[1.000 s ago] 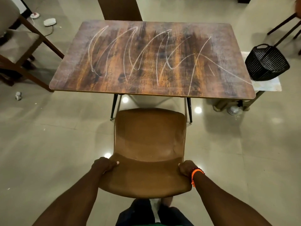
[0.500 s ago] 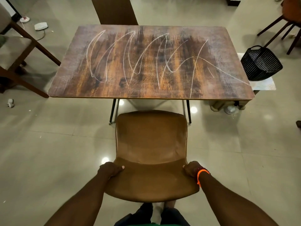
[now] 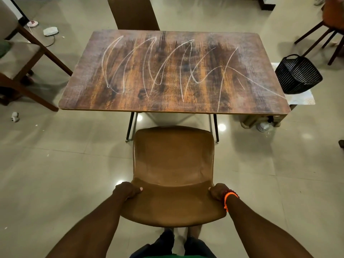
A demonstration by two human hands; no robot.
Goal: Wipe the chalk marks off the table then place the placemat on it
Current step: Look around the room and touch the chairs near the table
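A dark wood-grain table (image 3: 264,101) stands ahead of me, its top covered in looping white chalk marks (image 3: 160,71). Between me and the table is a brown padded chair (image 3: 174,159) with its seat facing the table. My left hand (image 3: 127,190) grips the left side of the chair's backrest and my right hand (image 3: 218,191), with an orange bracelet at the wrist, grips the right side. A pale sheet that may be the placemat (image 3: 301,98) lies on a low stand right of the table. No cloth is in view.
A black mesh basket (image 3: 297,74) rests on the low stand at the right. A second brown chair (image 3: 133,13) stands behind the table. Wooden chairs (image 3: 20,58) flank the left and far right (image 3: 327,32). Small items and a cable lie on the tiled floor at left.
The chair has slid back from the table a little with both hands on its backrest. The view has tilted so the table sits lower in frame.
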